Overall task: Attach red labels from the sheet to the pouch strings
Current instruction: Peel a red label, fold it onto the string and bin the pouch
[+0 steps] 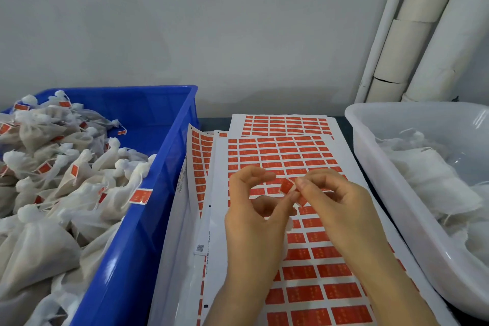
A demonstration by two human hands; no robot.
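Both hands hover over the top sheet of red labels (291, 156) in the middle of the table. My right hand (336, 201) pinches a single red label (287, 186) between thumb and forefinger, lifted off the sheet. My left hand (254, 209) meets it from the left, its thumb and a fingertip touching the label's lower edge. Whether a pouch string lies between the fingers cannot be made out. White mesh pouches (53, 180) with red labels on their strings fill the blue crate.
The blue crate (158, 167) stands at the left, against the sheets. A white tub (375, 167) of unlabelled white pouches (428, 174) stands at the right. More label sheets (285, 123) lie stacked underneath. White pipes (412, 34) run up the wall at back right.
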